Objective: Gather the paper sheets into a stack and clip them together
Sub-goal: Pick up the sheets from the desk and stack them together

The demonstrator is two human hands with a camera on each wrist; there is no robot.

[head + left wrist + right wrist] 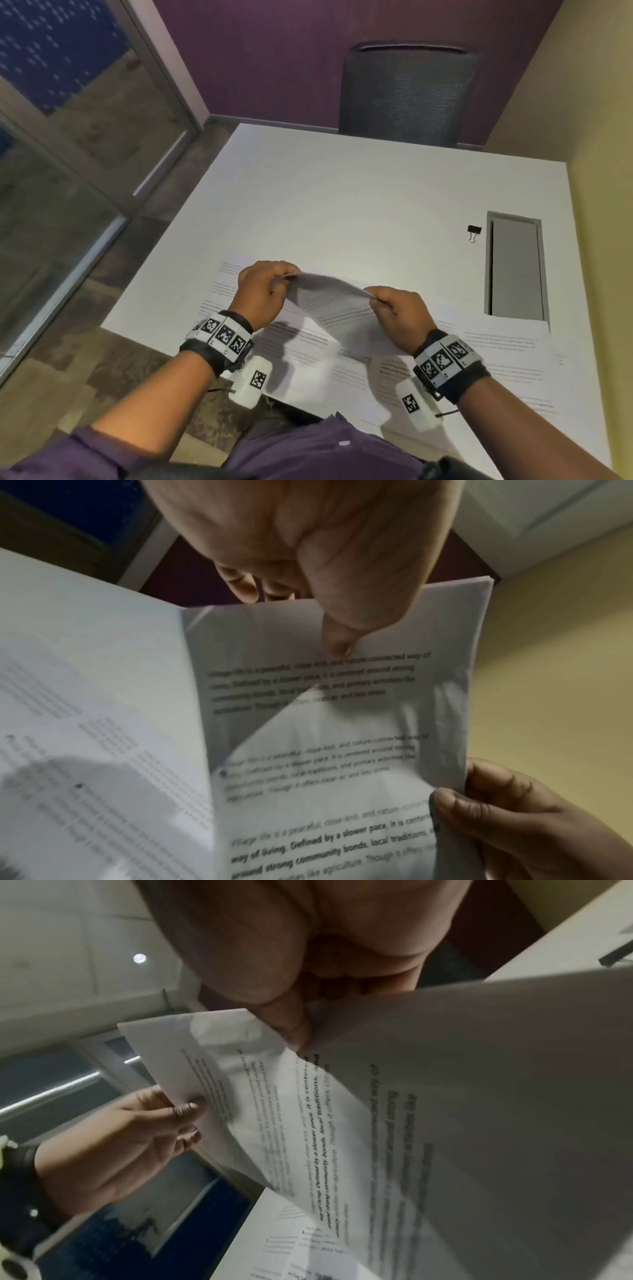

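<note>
Both hands [263, 291] pinching sheets [329, 294] between them, binder clip [474, 233] far R

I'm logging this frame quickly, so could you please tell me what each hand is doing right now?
Left hand: closed, pinching the left edge of the lifted paper sheets.
Right hand: closed, pinching the right edge of the same sheets.

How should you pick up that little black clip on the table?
Pinch the binder clip by its black body, coming straight down from above with thumb and finger on its two sloped sides. It lies alone on the white table, beside the grey panel, so nothing blocks the way. Its wire handles point toward the person; they look thin and would likely swivel.
</note>
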